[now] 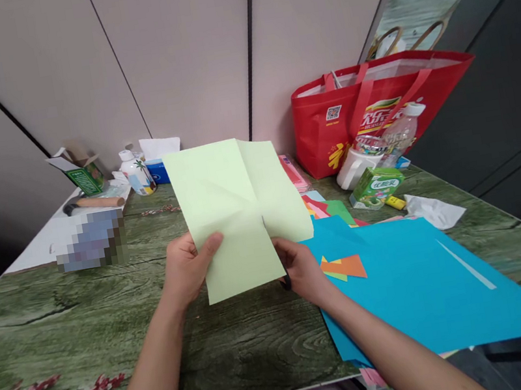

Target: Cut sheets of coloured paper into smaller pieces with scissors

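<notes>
A pale green sheet of paper (226, 227) with a crease down it is held up over the table. My left hand (186, 269) grips its left edge, thumb on the front face. Closed around a pair of scissors (285, 282), my right hand (305, 273) is at the paper's right part, partly behind it. Only a bit of black handle and a thin dark blade tip at the cut show; the paper hides the rest. The sheet is split from its lower edge up to that tip, and the right portion curls away.
Blue paper sheets (418, 288) with orange and yellow scraps (346, 268) lie on the right. Behind them stand a red bag (328, 125), a white mug (352, 168), a green box (376, 187) and a plastic bottle (402, 133). A wooden-handled hammer (98, 202) lies back left.
</notes>
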Tool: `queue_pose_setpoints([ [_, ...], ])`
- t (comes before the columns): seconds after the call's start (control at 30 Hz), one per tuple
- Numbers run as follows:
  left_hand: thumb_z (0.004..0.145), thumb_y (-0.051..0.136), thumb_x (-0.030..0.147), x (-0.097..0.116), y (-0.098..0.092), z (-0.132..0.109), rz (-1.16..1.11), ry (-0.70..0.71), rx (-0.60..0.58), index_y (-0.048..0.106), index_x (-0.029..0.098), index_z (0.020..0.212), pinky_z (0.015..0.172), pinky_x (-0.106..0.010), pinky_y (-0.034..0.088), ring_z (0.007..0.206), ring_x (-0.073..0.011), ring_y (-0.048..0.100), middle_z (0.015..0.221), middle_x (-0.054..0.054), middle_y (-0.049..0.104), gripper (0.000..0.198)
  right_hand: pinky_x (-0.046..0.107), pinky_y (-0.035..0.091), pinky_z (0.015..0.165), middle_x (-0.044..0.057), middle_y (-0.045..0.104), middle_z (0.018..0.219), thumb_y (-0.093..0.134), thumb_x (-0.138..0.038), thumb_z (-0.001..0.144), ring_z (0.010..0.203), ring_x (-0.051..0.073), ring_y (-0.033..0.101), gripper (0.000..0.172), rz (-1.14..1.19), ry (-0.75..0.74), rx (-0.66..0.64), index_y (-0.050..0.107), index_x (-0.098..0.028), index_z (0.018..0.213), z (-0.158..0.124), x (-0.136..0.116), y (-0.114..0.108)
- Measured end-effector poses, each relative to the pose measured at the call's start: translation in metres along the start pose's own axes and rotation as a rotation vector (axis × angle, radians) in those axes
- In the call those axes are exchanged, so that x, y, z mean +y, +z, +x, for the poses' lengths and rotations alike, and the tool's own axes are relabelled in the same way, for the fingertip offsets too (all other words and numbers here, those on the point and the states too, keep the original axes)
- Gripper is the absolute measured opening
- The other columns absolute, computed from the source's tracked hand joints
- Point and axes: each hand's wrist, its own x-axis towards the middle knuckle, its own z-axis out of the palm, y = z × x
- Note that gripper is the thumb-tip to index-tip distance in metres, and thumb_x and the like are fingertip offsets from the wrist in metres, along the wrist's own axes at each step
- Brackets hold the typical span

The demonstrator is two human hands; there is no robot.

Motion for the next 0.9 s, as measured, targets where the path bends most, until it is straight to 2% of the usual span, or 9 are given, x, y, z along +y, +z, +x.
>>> queue_pose_setpoints([
  [0.13,0.065,0.069,0.036,-0.0012,-0.0012,0.0002,0.070,0.005,-0.034,0.068,0.017,0.072,0.047,-0.027,0.051,0.054,-0.0160,0.062,0.068,-0.003,0.070,0.020,0.027,0.047,0.058,0.003,0.067,0.072,0.072,-0.028,0.061,0.064,0.016,0.060,0.028,-0.015,-0.001,-0.009,0.064,-0.019,0.086,0.0003,0.0001,0.0000],
  [0.3,0.065,0.068,0.035,-0.0015,-0.0017,0.0002,0.074,0.006,-0.037,0.068,0.017,0.074,0.047,-0.028,0.052,0.056,-0.0169,0.063,0.070,-0.004,0.071,0.020,0.027,0.048,0.060,0.003,0.067,0.074,0.073,-0.027,0.060,0.068,0.017,0.061,0.029,0.010,-0.005,-0.003,0.064,-0.018,0.086,0.0007,-0.0007,0.0002],
  [0.53,0.065,0.069,0.037,0.0018,-0.0004,-0.0009,0.032,-0.031,-0.037,0.068,0.016,0.077,0.048,-0.029,0.052,0.057,-0.0183,0.064,0.072,-0.005,0.071,0.024,0.026,0.049,0.059,0.002,0.067,0.072,0.074,-0.028,0.059,0.064,0.016,0.060,0.026,0.016,-0.018,0.002,0.064,-0.018,0.082,0.0006,-0.0029,0.0018],
  [0.9,0.065,0.068,0.037,0.0003,-0.0002,-0.0015,0.078,-0.004,-0.044,0.067,0.017,0.071,0.045,-0.028,0.051,0.052,-0.0163,0.061,0.065,-0.003,0.069,0.021,0.028,0.050,0.062,0.003,0.068,0.078,0.074,-0.027,0.058,0.070,0.018,0.062,0.031,0.054,-0.019,0.010,0.063,-0.020,0.086,0.0009,-0.0022,0.0030],
])
